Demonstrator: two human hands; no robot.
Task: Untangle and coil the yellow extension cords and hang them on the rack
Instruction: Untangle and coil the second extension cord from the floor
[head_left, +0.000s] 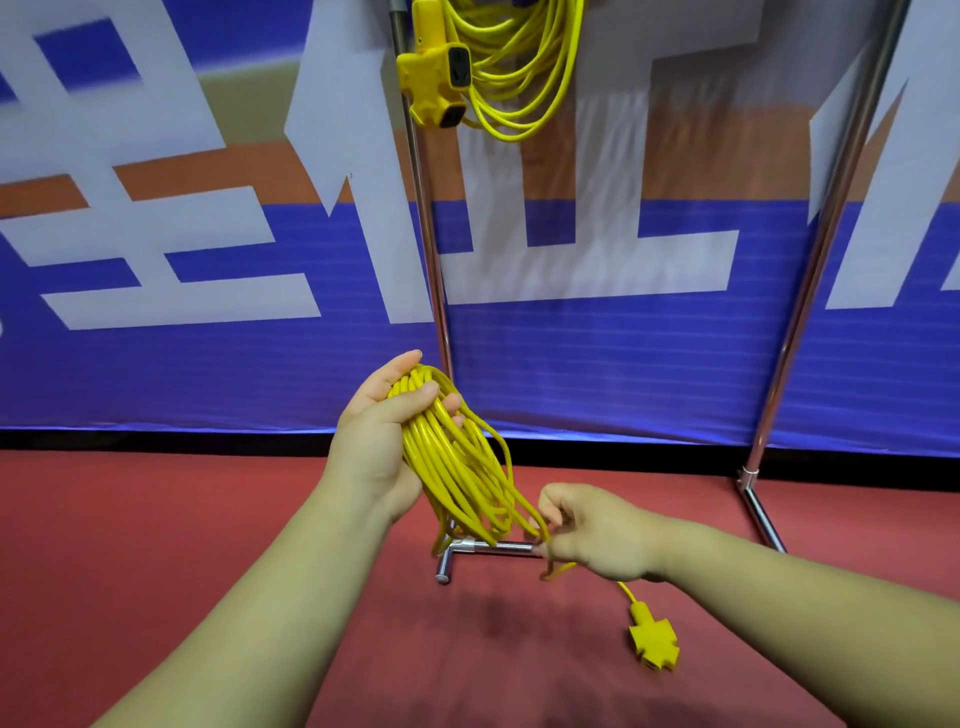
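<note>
My left hand (382, 431) grips the top of a coiled yellow extension cord (462, 467), whose loops hang down in front of the rack's foot. My right hand (597, 535) pinches the cord's loose end at the bottom of the coil. From that hand a short length runs down to the yellow multi-socket end (653, 639), which hangs just above the red floor. A second coiled yellow cord (524, 67) hangs from the top of the metal rack (428, 234), its yellow socket block (434, 67) beside the left pole.
The rack's right pole (826, 234) slants down to a floor bar (761, 514). Its left foot bar (483, 548) lies on the red carpet (156, 545) under the coil. A blue, white and orange banner (208, 234) stands right behind the rack.
</note>
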